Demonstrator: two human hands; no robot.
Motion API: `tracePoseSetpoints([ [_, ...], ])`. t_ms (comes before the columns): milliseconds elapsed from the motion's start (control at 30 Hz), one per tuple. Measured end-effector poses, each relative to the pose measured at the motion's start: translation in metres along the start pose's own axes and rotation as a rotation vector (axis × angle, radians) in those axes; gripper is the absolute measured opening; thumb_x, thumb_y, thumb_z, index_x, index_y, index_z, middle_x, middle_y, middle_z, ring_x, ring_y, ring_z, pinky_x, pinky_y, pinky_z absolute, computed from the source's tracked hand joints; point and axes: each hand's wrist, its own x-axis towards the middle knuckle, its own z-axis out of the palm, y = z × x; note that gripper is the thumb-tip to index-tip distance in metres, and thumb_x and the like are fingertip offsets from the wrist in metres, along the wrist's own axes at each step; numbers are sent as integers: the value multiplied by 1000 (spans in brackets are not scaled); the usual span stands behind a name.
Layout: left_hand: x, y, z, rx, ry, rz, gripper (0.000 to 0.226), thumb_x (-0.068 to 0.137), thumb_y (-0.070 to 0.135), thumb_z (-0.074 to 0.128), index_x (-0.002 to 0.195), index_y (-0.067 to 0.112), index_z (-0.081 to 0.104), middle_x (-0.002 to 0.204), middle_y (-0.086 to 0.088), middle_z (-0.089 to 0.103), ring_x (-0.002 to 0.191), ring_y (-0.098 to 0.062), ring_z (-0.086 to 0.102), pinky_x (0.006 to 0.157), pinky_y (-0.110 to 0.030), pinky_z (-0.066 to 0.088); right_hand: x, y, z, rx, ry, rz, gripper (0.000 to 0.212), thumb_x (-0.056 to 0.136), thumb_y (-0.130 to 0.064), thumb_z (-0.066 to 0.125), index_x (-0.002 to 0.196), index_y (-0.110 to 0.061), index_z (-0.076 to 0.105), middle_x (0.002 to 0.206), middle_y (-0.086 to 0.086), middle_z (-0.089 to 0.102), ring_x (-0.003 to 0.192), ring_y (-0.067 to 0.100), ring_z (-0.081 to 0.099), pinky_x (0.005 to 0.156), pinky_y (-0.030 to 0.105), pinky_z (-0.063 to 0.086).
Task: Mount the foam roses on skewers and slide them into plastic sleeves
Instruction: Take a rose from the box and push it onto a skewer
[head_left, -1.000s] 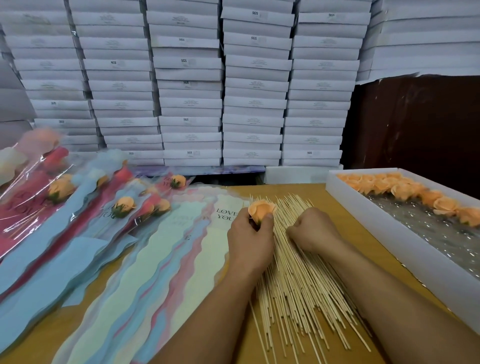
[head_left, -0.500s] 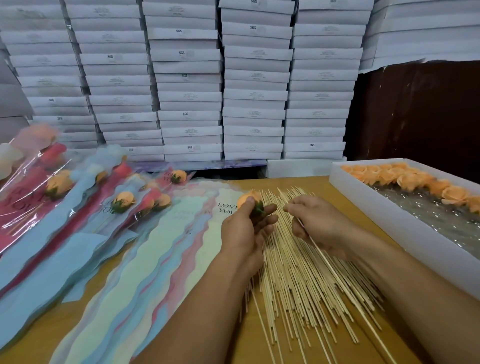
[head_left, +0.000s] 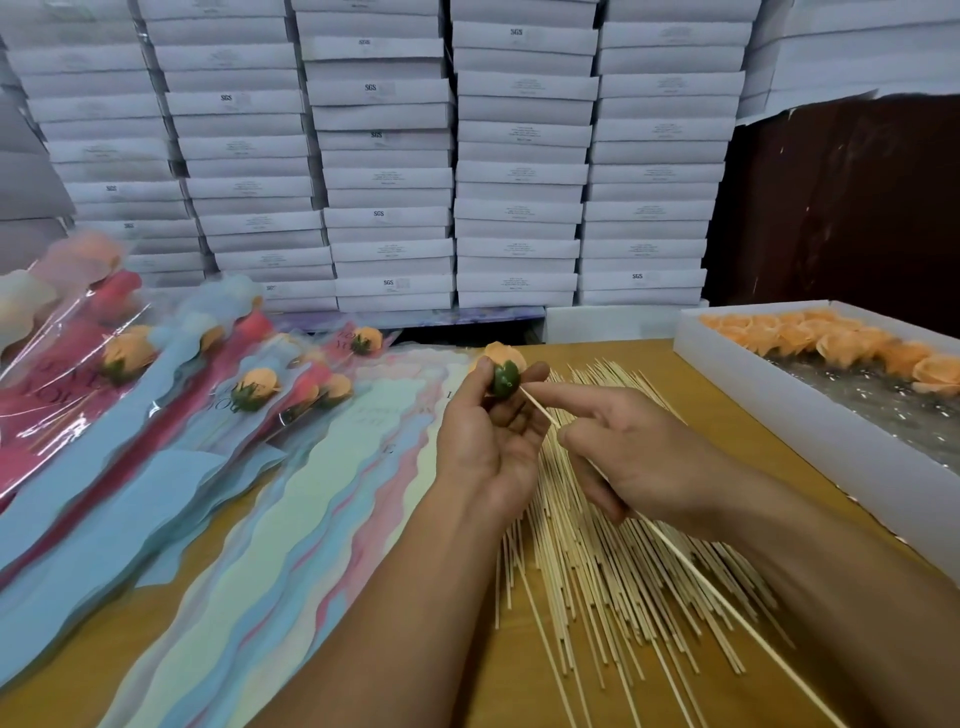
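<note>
Our left hand (head_left: 488, 441) pinches the foam rose (head_left: 503, 366) by its green base, while our right hand (head_left: 631, 460) grips a skewer (head_left: 691, 569), tip touching that base.

bare tabletop (head_left: 727, 415) between skewer pile (head_left: 613, 561) and rose tray (head_left: 810, 415)
</note>
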Motion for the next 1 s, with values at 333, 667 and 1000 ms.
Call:
tracePoseSetpoints([
  [333, -1, 2, 1, -75, -60, 27, 29, 98, 24, 58, 118, 4, 60, 88, -16, 72, 86, -21, 64, 112, -39, 39, -3, -4, 0, -2, -18, -33, 56, 101, -10, 38, 149, -38, 44, 45, 3, 51, 41, 9, 46, 55, 21, 47],
  [667, -1, 3, 1, -75, -65, 40, 29, 98, 25, 58, 118, 3, 57, 85, -14, 72, 80, -19, 62, 106, -36, 40, -4, -6, 0, 41, -21, -38, 57, 100, -8, 39, 150, -36, 44, 43, 5, 50, 40, 9, 45, 49, 15, 43],
  [1000, 1, 1, 0, -83, -71, 50, 28, 98, 23, 58, 116, 3, 59, 88, -16, 71, 86, -22, 62, 113, -40, 38, -4, -7, 0, 45, -26, -32, 56, 100, -8, 40, 145, -41, 46, 43, 3, 50, 39, 8, 45, 51, 17, 44],
])
